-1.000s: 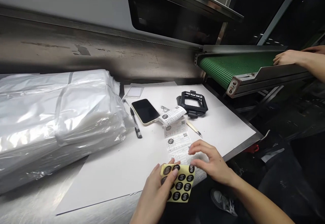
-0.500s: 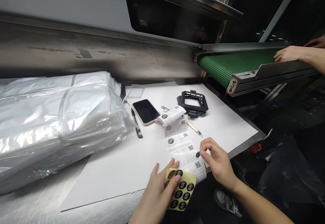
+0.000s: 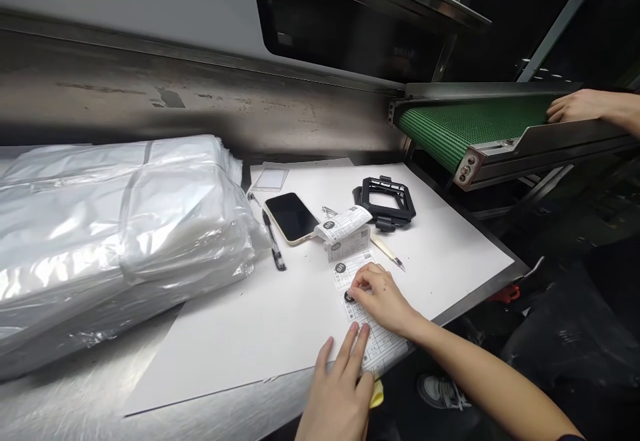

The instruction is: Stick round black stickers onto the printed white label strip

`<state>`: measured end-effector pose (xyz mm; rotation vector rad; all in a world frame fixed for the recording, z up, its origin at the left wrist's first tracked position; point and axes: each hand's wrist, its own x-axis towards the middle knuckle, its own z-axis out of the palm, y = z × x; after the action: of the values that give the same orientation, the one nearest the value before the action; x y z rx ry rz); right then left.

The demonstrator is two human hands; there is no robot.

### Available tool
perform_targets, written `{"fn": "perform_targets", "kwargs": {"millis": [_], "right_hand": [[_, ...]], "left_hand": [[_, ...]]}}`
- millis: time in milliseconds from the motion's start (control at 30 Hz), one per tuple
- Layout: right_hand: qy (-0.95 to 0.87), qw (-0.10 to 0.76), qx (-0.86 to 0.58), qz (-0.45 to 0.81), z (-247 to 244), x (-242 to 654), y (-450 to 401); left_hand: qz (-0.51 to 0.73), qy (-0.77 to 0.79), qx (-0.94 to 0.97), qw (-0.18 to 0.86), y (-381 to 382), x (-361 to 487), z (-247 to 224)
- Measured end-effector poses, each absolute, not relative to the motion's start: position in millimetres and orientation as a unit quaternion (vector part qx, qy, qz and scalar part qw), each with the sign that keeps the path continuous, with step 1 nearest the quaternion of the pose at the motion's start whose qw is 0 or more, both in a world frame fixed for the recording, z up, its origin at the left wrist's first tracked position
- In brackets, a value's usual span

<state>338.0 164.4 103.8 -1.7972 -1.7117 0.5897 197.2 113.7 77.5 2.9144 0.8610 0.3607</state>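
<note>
A long steel surface (image 3: 65, 387) runs in front of you, and a white board (image 3: 450, 261) lies on it. Left of the board sits a big pack in shiny plastic (image 3: 115, 227). Past the board's far right corner is a green belt (image 3: 470, 124), with another person's hand (image 3: 575, 107) resting on its edge. On the far part of the board lie a phone (image 3: 291, 217), a black frame (image 3: 385, 204), a pen (image 3: 273, 247) and a small knife (image 3: 386, 251).

A paper strip of labels (image 3: 385, 347) runs down the middle of the board. It looks thin, light and soft, and its far end curls, so it is best held flat by its edge. Your right hand (image 3: 377, 297) is bent, with its fingertips on a black sticker (image 3: 349, 297) on the strip. The sticker is tiny and likely tacky. Your left hand (image 3: 337, 394) lies open at the board's near edge, its fingers spread on the strip. A corner of a yellow sticker sheet (image 3: 377, 394) shows beside it, and you cannot tell if that hand grips it.
</note>
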Motion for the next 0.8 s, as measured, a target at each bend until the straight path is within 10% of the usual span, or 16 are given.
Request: {"fn": "perform_targets", "kwargs": {"millis": [467,800], "right_hand": [[-0.680,0.259,-0.676,0.118,99,351,175],[-0.688,0.384,-0.572,0.229,121,346,127]], "left_hand": [[0.123,0.294,0.942,0.103,115,198,81],[0.160,0.445,0.809,0.350,169,185,105]]}}
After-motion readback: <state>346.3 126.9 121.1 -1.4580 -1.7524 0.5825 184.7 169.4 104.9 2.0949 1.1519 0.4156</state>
